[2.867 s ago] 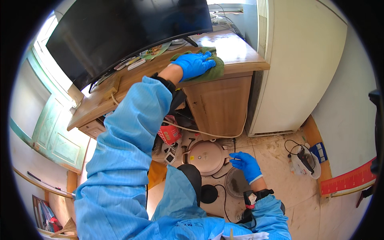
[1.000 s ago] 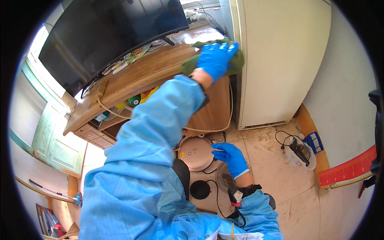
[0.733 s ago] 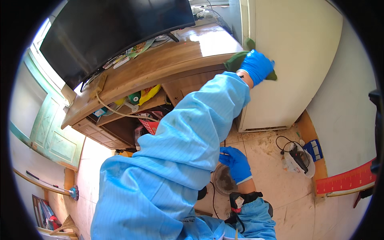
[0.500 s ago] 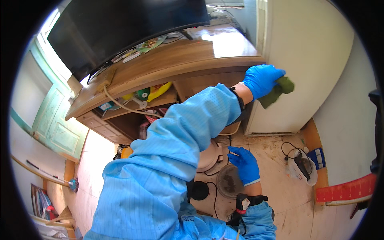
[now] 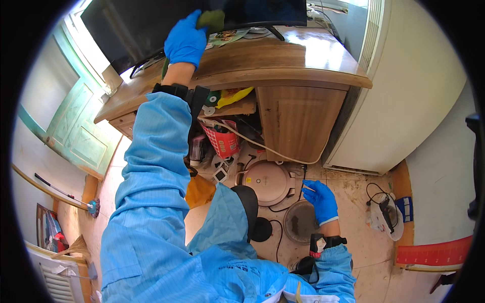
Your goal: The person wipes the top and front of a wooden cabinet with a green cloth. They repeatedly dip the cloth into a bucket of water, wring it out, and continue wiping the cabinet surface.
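My left hand [image 5: 186,41], in a blue glove, is raised and closed on a dark green cloth [image 5: 212,20]. The cloth bunches out beside the fingers, in front of the lower part of a black flat screen [image 5: 262,12]. That screen stands on a brown wooden desk [image 5: 252,63]. Lower down on the right, my right hand [image 5: 322,203], also gloved in blue, hangs with its fingers loosely stretched and nothing visible in it. Under it on the floor lies a round grey dish [image 5: 298,222]. A round pink appliance [image 5: 268,183] with a handle sits just left of that dish.
A tall white cabinet [image 5: 404,101] stands right of the desk. Below the desktop are a red basket [image 5: 222,141] and a yellow bag [image 5: 234,96]. A pale cable [image 5: 262,146] droops across the desk's front. A white bag [image 5: 389,222] with black cords lies by the right wall.
My left hand, still holding the green cloth, has swung left from the white cabinet to the screen. The view has shifted, showing more of the desk front. My right hand stays low.
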A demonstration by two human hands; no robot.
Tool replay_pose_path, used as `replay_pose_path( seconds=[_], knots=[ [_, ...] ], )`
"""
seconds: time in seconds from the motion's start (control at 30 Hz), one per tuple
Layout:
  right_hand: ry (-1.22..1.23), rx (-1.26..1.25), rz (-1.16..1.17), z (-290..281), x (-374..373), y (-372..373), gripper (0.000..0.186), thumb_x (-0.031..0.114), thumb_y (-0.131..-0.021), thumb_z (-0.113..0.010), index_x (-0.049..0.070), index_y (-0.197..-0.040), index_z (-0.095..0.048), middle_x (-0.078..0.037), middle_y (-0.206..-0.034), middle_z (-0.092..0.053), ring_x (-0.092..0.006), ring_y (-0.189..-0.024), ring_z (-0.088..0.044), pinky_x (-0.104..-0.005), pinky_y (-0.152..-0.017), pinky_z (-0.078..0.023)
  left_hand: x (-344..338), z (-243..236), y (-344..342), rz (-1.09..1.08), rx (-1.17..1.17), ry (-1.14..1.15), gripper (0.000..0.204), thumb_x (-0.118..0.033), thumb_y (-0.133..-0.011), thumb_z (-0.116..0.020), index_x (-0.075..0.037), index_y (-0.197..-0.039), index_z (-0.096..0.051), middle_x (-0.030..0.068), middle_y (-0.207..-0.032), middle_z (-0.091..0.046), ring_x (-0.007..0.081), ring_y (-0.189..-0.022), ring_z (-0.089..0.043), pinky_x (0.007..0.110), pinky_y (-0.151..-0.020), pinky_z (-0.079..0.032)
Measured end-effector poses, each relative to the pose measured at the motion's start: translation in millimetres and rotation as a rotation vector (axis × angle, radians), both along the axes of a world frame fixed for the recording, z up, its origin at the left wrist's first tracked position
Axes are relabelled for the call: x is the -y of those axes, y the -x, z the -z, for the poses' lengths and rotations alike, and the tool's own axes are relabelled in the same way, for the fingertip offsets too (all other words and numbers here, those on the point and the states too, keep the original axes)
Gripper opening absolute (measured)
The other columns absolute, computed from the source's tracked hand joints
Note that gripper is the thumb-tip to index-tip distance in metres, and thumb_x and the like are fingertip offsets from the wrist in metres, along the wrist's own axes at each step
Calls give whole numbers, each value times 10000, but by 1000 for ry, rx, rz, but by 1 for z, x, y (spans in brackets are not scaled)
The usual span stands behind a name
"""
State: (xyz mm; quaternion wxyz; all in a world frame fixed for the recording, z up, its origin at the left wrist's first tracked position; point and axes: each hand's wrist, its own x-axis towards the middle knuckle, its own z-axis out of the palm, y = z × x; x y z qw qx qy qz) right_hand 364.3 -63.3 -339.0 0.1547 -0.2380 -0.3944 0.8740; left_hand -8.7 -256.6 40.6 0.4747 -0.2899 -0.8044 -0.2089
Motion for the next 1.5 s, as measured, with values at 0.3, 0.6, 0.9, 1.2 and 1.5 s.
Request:
replay_pose_path(
  seconds=[0.3,0.6,0.9,1.2,1.5],
  knots=[
    [-8,6,9,-4,-5,-18,278,268,-960,-612,25,-1090,-647,-169,-1197,-676,-310,-1019,-680,-381,-886,-549,30,29,23,332,606,331,881,-705,-826,-607,-163,-1498,-429,208,-1455,-496,368,-1355,-466,428,-1122,-376],
    [-8,-62,-60,-10,2,-11,301,269,-947,-629,20,-1115,-649,-163,-1189,-680,-297,-1021,-681,-361,-874,-554,10,80,15,92,733,326,878,-799,-837,-464,-218,-1494,-438,177,-1453,-507,367,-1337,-483,454,-1114,-386],
    [10,-80,-140,-18,20,20,371,274,-972,-593,-5,-1216,-606,-173,-1200,-678,-293,-1030,-679,-355,-857,-553,-75,93,-43,349,357,320,818,-741,-844,-539,-170,-1429,-522,198,-1313,-612,385,-1183,-593,449,-997,-476],
    [-31,-53,-125,-18,19,19,353,290,-981,-575,0,-1170,-642,-156,-1196,-678,-289,-1029,-670,-364,-867,-543,-196,100,-116,457,166,434,788,-633,-767,-693,-176,-1388,-532,154,-1215,-656,354,-1114,-629,460,-975,-492],
    [-119,49,-69,-12,8,6,361,312,-996,-556,4,-1163,-642,-145,-1205,-673,-275,-1033,-655,-365,-892,-524,-193,105,-99,649,-77,451,526,-408,-877,-675,-234,-1357,-551,84,-1244,-631,307,-1056,-647,453,-896,-531]
  ],
)
